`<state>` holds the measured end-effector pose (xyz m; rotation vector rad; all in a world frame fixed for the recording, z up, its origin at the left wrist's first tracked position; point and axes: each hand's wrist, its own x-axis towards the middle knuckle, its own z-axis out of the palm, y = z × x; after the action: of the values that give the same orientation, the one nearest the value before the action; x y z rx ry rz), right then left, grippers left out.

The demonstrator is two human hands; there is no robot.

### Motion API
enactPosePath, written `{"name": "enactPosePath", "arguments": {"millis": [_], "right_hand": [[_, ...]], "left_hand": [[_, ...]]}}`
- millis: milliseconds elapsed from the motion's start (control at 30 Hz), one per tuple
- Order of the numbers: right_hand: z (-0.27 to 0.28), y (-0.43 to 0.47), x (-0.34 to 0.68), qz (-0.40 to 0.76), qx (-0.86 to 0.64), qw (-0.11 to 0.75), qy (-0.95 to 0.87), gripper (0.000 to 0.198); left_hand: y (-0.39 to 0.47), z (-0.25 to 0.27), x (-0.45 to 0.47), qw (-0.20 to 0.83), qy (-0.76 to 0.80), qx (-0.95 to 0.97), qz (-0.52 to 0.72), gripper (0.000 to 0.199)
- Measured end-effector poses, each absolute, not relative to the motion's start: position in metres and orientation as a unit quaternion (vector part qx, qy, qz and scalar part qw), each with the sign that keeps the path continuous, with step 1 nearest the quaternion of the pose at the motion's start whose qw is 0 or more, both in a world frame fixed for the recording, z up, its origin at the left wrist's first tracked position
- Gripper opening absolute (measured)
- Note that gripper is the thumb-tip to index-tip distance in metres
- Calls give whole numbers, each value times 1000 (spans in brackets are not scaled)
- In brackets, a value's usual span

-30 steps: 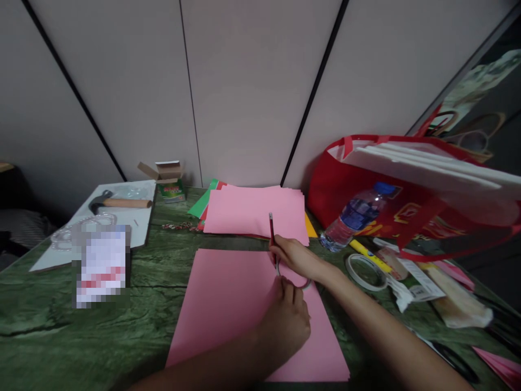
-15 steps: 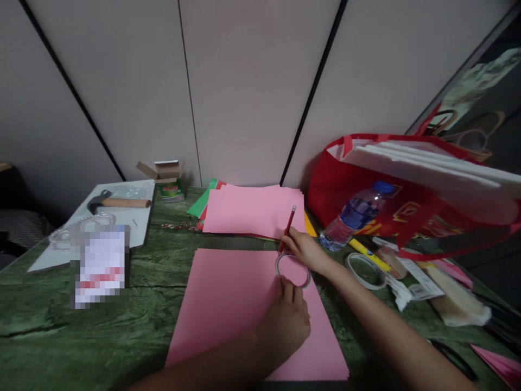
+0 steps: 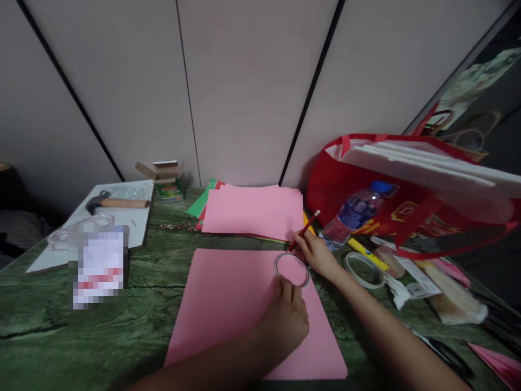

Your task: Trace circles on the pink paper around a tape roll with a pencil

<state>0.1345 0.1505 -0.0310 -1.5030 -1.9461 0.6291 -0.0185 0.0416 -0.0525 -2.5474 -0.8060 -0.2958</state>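
Observation:
A thin grey-white ring, like a tape roll (image 3: pixel 276 263), lies on the far right part of a pink paper sheet (image 3: pixel 228 304). My left hand (image 3: pixel 287 315) pinches its near edge against the paper. A red pencil (image 3: pixel 306 229) with a pale eraser end is in my right hand (image 3: pixel 316 254), just beyond the ring's far right side. The pencil leans up to the right, its point down by the ring's far rim. Whether the point touches the paper I cannot tell.
More pink sheets (image 3: pixel 252 210) lie behind. To the right are a water bottle (image 3: pixel 358 214), a red bag (image 3: pixel 325 179), another tape roll (image 3: pixel 347 270) and scissors (image 3: pixel 450 355). A hammer (image 3: pixel 124 203) and a small box (image 3: pixel 170 189) sit at the left.
My right hand has shifted right around the ring's far rim, and the pencil now leans more to the right. My left hand and the ring hold nearly the same place.

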Motion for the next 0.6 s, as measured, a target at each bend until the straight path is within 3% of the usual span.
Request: {"name": "enactPosePath", "arguments": {"millis": [600], "right_hand": [[-34, 139, 139, 236, -575, 339, -706, 36]], "left_hand": [[41, -48, -19, 208, -293, -930, -79, 24]]}}
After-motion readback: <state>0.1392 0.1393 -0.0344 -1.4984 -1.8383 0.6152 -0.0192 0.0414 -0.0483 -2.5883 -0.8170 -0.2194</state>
